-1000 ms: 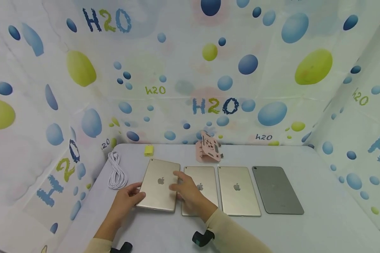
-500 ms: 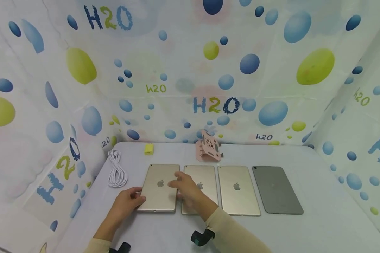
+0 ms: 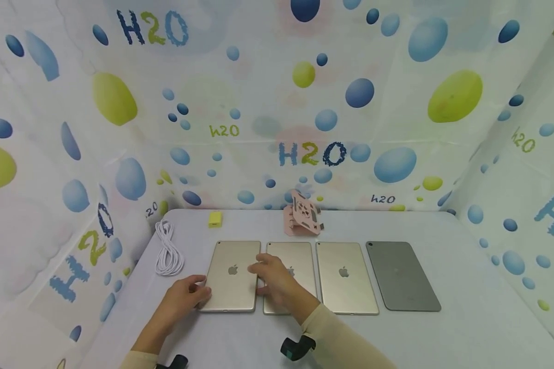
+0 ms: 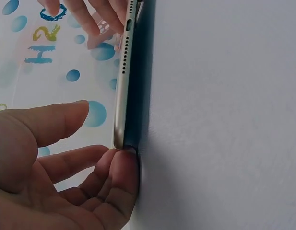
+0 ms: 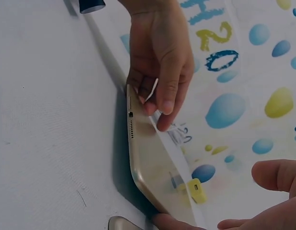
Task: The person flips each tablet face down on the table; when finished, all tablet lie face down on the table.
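Note:
A gold tablet (image 3: 228, 289) with an apple logo lies back up at the left end of a row of tablets. At its lower left edge is my left hand (image 3: 179, 303); in the left wrist view the fingertips (image 4: 124, 163) touch the tablet's corner from the side while the thumb stands apart above. My right hand (image 3: 281, 281) is at the opposite edge, thumb and fingers spread, one finger (image 5: 174, 223) at the edge in the right wrist view. It partly covers the second gold tablet (image 3: 297, 256). The port and speaker holes show on the near edge.
Further right lie a third gold tablet (image 3: 348, 289) and a grey tablet (image 3: 406, 282). Behind the row are a pink folding stand (image 3: 304, 214) and a yellow charger cube (image 3: 215, 219). A coiled white cable (image 3: 168, 251) lies at the left on the white tablecloth (image 3: 452, 256).
The leftmost tablet, tilted up between both hands a second ago, has come down level with the row. The left thumb has moved off its face; the right hand has hardly moved.

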`<state>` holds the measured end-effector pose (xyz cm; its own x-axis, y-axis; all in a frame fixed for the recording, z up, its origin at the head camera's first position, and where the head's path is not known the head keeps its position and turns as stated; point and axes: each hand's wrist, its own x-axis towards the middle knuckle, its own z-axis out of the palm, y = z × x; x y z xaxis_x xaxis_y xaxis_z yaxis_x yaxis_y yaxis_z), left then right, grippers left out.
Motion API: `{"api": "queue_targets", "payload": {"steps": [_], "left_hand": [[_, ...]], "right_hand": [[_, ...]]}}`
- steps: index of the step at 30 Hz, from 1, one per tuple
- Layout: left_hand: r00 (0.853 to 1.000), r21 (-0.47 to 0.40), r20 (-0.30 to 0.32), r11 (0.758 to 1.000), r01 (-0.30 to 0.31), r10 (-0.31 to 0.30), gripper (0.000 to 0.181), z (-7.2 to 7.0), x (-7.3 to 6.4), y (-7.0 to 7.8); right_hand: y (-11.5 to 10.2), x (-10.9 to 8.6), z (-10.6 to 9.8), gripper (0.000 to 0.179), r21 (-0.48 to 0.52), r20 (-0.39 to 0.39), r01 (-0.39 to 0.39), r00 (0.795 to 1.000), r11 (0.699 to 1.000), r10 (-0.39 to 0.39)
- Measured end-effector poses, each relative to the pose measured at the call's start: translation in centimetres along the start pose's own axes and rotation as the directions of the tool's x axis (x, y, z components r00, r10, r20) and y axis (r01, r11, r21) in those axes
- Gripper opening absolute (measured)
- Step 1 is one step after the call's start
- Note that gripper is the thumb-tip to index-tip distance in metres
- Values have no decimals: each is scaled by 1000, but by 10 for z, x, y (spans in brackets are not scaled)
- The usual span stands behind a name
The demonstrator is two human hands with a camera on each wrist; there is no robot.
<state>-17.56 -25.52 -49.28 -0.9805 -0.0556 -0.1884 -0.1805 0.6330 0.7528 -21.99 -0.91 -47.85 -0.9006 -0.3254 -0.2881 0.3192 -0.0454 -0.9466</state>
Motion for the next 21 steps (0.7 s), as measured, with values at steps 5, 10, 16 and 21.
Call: {"api": "queue_targets", "payload": {"steps": [5,10,16,21], "left_hand": [[1000,-8,11,1000,-7,8,52,-2,-1,1],[1000,-14,10,1000,-19,19,51,-3,0,3],[999,-48,29,999,-24,25,53,-5,-3,5],[999,15,10,999,-48,48,53,-11,-2,5]], "right_hand": [[-1,0,-2,67,-1,-6,18,1000,1000,-18],[-3,-2,-7,67,20,1,27,1000,999,-27],[-8,-22,-36,65,-23,29,60,998,998,-59],[-18,-41,-89,62,-192,30,206,979,960,-204]]}}
